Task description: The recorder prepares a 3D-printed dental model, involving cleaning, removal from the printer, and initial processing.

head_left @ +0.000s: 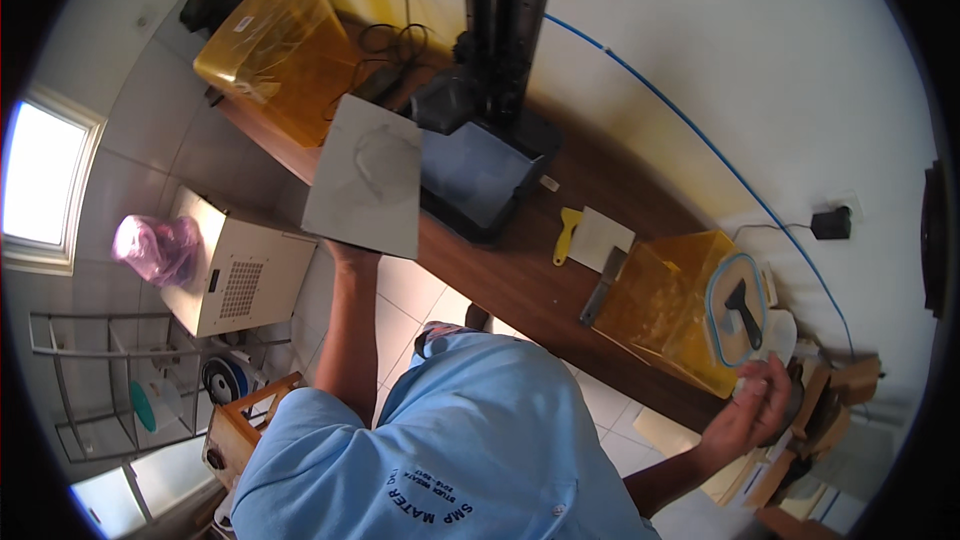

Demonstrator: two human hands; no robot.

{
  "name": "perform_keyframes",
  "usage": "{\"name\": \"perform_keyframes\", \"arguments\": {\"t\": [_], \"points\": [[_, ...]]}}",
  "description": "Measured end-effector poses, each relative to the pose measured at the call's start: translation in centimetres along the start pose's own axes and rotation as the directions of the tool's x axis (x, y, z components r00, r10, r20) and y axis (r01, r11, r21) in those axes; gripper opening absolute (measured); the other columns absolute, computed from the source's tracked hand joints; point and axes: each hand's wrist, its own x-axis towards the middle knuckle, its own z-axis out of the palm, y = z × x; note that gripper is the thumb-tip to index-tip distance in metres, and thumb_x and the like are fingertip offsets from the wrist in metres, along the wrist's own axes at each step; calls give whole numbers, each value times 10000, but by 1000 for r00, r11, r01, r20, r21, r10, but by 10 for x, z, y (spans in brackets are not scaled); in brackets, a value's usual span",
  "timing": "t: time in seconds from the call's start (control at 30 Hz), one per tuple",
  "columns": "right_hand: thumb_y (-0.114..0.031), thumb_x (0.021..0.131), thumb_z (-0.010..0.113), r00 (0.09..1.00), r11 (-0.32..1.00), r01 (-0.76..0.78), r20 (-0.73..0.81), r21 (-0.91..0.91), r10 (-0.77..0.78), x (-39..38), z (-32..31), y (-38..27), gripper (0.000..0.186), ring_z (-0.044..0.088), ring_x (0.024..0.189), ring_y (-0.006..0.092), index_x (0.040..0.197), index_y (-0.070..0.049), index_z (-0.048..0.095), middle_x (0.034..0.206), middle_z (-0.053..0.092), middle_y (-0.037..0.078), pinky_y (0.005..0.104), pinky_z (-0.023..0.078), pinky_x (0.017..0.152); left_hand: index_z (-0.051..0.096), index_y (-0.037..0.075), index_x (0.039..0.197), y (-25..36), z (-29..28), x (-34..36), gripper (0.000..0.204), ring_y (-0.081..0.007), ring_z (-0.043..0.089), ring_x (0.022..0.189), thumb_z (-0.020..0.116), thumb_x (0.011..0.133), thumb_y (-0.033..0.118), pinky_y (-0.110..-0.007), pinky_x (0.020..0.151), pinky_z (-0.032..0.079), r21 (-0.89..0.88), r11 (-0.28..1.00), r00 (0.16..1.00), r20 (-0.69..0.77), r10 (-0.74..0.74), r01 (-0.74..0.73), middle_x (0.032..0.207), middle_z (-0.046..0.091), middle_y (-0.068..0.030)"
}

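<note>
A flat grey rectangular plate (365, 180) with a faint curved mark on its face is raised in front of the bench. My left hand (350, 253) grips it at its lower edge; most of the fingers are hidden behind it. At the right end of the bench, my right hand (752, 408) reaches up with fingers loosely bent and slightly apart. Just beyond its fingertips lies a black-handled scraper (742, 315) on a clear, blue-rimmed lid (712, 312). I see nothing plainly held in that hand.
A black resin 3D printer (490, 155) stands on the brown bench (500, 285), close behind the plate. Orange translucent covers (290, 60) sit at the far left and right. A yellow scraper (568, 235), white sheet (603, 238) and metal blade (603, 288) lie between. A blue cable (680, 125) crosses the wall.
</note>
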Motion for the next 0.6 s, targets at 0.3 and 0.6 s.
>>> {"name": "perform_keyframes", "arguments": {"t": [0.3, 0.6], "points": [[-23, 917, 679, 888, 975, -222, 419, 30, 189, -28, 91, -33, 249, 677, 916, 211, 1157, 43, 694, 962, 707, 142, 331, 532, 849, 529, 63, 1481, -7, -16, 13, 779, -315, 621, 1274, 645, 912, 583, -475, 1060, 533, 20, 999, 995, 87, -39, 38, 1409, 625, -130], [-47, 904, 694, 813, 983, -180, 560, -23, 162, -41, 103, -24, 255, 682, 863, 227, 1148, 25, 710, 934, 716, 143, 334, 535, 841, 467, 60, 1417, 17, 3, 11, 631, -264, 608, 1241, 748, 895, 276, -441, 1061, 535, 108, 979, 946, 294, 137, -175, 1315, 587, -119]]}}
